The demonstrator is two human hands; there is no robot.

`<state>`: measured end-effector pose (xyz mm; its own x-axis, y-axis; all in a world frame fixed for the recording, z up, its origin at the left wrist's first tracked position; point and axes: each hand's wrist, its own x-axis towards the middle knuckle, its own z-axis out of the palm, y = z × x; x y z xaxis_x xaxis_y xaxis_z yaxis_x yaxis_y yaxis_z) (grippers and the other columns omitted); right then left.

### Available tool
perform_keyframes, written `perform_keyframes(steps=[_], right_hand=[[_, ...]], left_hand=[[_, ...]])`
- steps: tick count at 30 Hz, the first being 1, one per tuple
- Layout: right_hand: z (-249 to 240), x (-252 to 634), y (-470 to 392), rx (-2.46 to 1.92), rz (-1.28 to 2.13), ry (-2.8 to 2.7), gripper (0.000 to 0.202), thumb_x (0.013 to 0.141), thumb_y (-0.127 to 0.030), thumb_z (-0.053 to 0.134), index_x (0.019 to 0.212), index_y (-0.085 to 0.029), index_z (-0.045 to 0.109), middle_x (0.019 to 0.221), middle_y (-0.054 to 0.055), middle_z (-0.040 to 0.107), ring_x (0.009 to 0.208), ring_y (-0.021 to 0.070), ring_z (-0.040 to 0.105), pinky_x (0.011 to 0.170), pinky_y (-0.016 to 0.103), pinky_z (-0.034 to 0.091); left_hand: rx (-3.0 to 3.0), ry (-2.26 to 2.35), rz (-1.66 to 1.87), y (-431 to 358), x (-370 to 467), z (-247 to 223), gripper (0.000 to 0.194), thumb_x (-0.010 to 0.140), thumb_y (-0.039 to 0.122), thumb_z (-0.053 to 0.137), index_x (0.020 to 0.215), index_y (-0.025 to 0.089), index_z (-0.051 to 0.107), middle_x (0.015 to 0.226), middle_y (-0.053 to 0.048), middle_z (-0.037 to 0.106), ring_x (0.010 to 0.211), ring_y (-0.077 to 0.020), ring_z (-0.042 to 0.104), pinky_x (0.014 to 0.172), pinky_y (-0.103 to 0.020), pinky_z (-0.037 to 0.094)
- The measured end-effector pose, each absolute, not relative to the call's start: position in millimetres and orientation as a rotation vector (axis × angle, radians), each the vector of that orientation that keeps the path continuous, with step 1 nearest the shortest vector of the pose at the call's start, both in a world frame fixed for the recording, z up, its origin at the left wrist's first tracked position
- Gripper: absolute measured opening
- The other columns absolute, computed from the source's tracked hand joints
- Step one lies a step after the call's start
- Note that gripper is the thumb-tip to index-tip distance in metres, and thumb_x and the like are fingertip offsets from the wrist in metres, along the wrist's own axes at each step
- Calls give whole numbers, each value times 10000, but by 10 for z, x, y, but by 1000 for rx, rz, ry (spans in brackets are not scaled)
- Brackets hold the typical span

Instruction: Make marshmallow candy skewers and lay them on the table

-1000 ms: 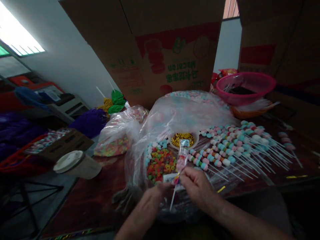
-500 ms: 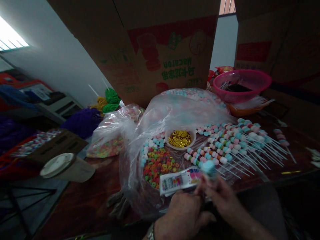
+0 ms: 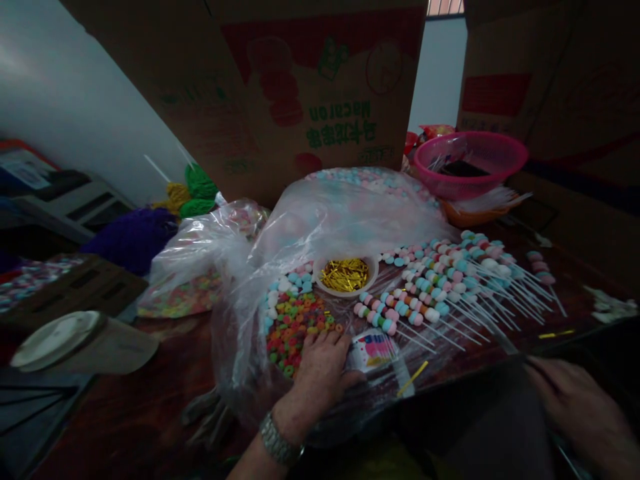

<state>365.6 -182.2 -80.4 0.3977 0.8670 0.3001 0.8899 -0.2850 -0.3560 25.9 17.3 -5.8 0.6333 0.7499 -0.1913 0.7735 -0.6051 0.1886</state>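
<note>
My left hand [image 3: 323,363], with a metal watch on its wrist, reaches over the table. Its fingertips lie on the colourful candy rings [image 3: 300,317], fingers extended. Beside the hand is a printed packet [image 3: 375,348], partly covered by it. A thin gold twist tie [image 3: 413,379] lies at the front edge. My right hand [image 3: 575,400] is low at the right, below the table edge and smeared by motion; what it holds, if anything, is unclear. Several marshmallow skewers [image 3: 450,283] on white sticks lie between the hands.
A white bowl [image 3: 373,283] holds gold twist ties. Behind stand a large clear bag of marshmallows [image 3: 340,213], a pink basket [image 3: 520,160] and cardboard boxes [image 3: 320,73]. At the left are a lidded cup [image 3: 115,347] and another candy bag [image 3: 195,260].
My hands were together at a blue marshmallow above the packet. Now they are apart: the left has moved to the candy rings, the right far rightward. The view has shifted right.
</note>
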Motion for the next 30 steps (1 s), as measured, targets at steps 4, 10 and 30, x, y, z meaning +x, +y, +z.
perform_keyframes(steps=[4, 10, 30], right_hand=[[-659, 3180, -953, -2330, -15, -1886, 188, 839, -197, 462, 788, -178, 642, 863, 130, 641, 845, 277, 567, 771, 395, 409], [-584, 3029, -526, -2344, 57, -1859, 264, 876, -129, 379, 804, -144, 632, 805, 118, 646, 768, 221, 594, 712, 316, 410], [-568, 2723, -742, -2220, 320, -1952, 242, 867, -119, 306, 850, -179, 540, 757, 87, 637, 708, 213, 600, 620, 293, 378]], left_hand=[[2586, 1232, -57, 178, 193, -89, 537, 744, 430, 628, 1221, 207, 526, 1204, -118, 587, 1113, -301, 507, 989, -479, 250], [2566, 1301, 57, 160, 99, -202, 432, 755, 384, 624, 1144, 204, 568, 1091, -80, 622, 1042, -269, 527, 981, -443, 267], [2568, 1204, 356, 109, 100, -306, 239, 795, 317, 609, 1003, 198, 614, 1000, -67, 651, 950, -257, 558, 947, -462, 303]])
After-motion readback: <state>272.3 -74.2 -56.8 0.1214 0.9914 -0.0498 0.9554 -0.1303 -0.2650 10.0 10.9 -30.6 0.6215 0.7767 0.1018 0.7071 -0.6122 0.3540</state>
